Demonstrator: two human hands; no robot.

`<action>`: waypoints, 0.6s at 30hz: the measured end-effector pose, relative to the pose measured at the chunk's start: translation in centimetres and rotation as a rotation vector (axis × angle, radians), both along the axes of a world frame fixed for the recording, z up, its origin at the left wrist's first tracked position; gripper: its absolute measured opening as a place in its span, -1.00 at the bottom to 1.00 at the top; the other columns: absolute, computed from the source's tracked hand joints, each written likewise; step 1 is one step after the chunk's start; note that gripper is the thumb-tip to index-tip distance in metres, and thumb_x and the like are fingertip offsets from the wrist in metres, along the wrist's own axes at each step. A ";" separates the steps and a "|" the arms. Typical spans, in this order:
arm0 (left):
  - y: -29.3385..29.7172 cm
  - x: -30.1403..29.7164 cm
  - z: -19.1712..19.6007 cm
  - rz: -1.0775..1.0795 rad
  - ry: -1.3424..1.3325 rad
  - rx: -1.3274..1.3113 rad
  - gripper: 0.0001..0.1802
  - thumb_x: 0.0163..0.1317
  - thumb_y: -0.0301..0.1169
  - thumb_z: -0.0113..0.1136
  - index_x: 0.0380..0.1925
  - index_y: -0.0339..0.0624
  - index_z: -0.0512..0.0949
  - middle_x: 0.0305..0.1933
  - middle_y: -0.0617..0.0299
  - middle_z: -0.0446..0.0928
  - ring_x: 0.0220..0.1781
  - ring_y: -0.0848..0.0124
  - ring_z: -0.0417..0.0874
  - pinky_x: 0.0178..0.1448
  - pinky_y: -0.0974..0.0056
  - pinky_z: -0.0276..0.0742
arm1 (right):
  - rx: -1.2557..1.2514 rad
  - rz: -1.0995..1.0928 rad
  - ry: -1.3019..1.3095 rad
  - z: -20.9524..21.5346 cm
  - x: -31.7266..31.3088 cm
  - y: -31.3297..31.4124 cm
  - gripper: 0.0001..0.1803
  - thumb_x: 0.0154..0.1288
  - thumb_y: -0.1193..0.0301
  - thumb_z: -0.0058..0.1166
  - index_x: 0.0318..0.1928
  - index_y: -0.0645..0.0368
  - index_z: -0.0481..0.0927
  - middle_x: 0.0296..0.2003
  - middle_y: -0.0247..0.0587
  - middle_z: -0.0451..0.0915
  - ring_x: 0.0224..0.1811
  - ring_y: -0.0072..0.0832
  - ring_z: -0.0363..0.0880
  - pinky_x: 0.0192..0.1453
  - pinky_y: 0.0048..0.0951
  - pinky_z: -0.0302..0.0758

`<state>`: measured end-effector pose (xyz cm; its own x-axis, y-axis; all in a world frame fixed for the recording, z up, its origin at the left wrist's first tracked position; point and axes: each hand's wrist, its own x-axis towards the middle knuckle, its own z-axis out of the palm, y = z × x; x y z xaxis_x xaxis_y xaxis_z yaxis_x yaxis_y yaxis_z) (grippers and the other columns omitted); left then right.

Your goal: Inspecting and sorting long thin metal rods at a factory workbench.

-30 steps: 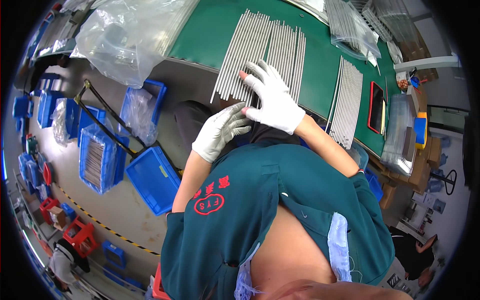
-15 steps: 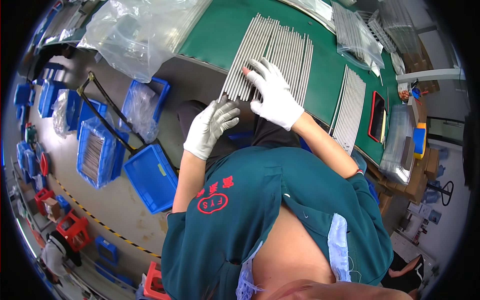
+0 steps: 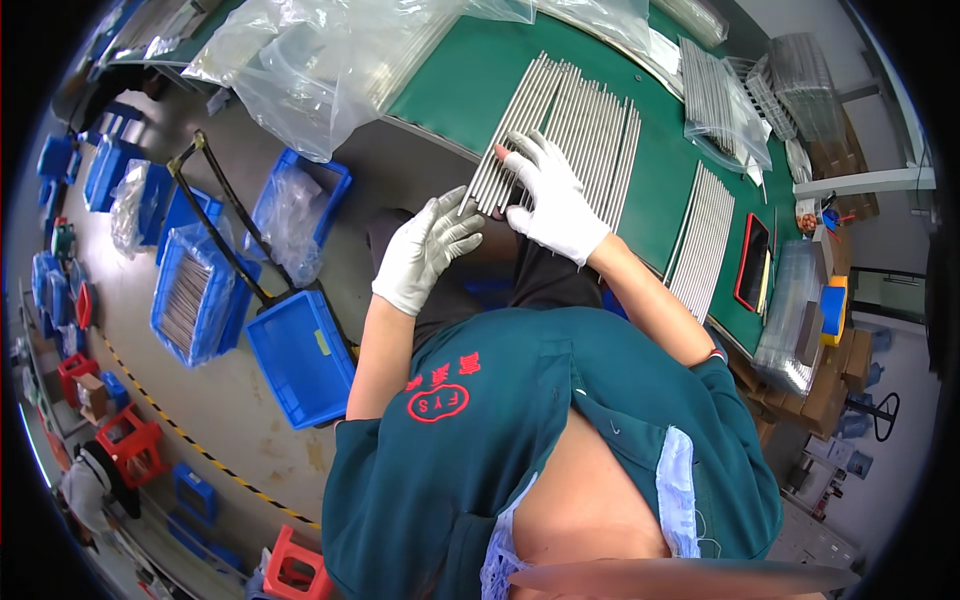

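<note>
Both hands wear white gloves. Right hand [image 3: 553, 196] lies open, fingers spread flat on the rods [image 3: 575, 130] near the green counter's [image 3: 450, 70] front edge. Left hand [image 3: 425, 250], loosely open, touches the rods' near ends.

A second row of metal rods [image 3: 703, 240] lies on the green desk [image 3: 660, 180], well apart to the right, with a dark tablet [image 3: 752, 262] just beside it. Clear plastic bags [image 3: 300, 60] slump over the desk's left end. On the grey floor [image 3: 230, 400] stand blue bins [image 3: 300, 355], one holding rods [image 3: 185, 300], and red stools [image 3: 130, 445].
</note>
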<state>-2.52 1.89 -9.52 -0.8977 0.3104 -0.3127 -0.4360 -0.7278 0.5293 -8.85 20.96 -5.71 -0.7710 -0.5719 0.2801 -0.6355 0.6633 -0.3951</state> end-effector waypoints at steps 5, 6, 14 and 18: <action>0.2 -0.3 0.3 -0.007 0.021 -0.028 -0.42 0.27 -0.10 -0.13 0.12 -0.35 0.20 0.04 0.10 0.36 0.01 0.29 0.44 0.03 0.23 0.39 | 0.050 -0.041 0.019 0.3 -0.3 -1.0 -0.33 -0.19 0.29 0.02 0.06 0.22 0.33 0.11 0.08 0.23 0.20 0.00 0.09 0.27 -0.10 0.04; 0.2 -0.2 0.6 -0.009 0.027 -0.034 -0.42 0.27 -0.10 -0.14 0.12 -0.35 0.21 0.04 0.10 0.36 0.01 0.30 0.44 0.03 0.23 0.39 | 0.051 -0.038 0.021 0.5 -0.3 -1.1 -0.33 -0.20 0.30 0.01 0.06 0.22 0.33 0.11 0.08 0.23 0.20 0.00 0.09 0.27 -0.10 0.04; 0.1 -0.7 0.0 -0.017 0.024 0.000 -0.45 0.28 -0.12 -0.16 0.11 -0.34 0.23 0.02 0.13 0.38 0.00 0.33 0.44 0.03 0.24 0.40 | 0.046 0.011 -0.001 0.4 -0.8 -1.8 -0.27 -0.23 0.23 0.04 0.08 0.19 0.33 0.12 0.12 0.20 0.21 -0.02 0.07 0.27 -0.11 0.02; 0.2 -0.5 0.1 -0.016 0.010 -0.001 -0.47 0.29 -0.13 -0.17 0.10 -0.32 0.25 0.03 0.13 0.39 -0.02 0.35 0.46 0.02 0.27 0.40 | 0.073 0.024 0.013 0.4 -0.5 -2.1 -0.28 -0.22 0.26 0.03 0.09 0.19 0.32 0.12 0.12 0.20 0.22 0.01 0.06 0.28 -0.10 0.01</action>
<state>-3.03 2.09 -9.42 -0.8957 0.3247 -0.3039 -0.4424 -0.7201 0.5346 -9.31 18.82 -5.31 -0.7534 -0.6095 0.2468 -0.6563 0.6746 -0.3379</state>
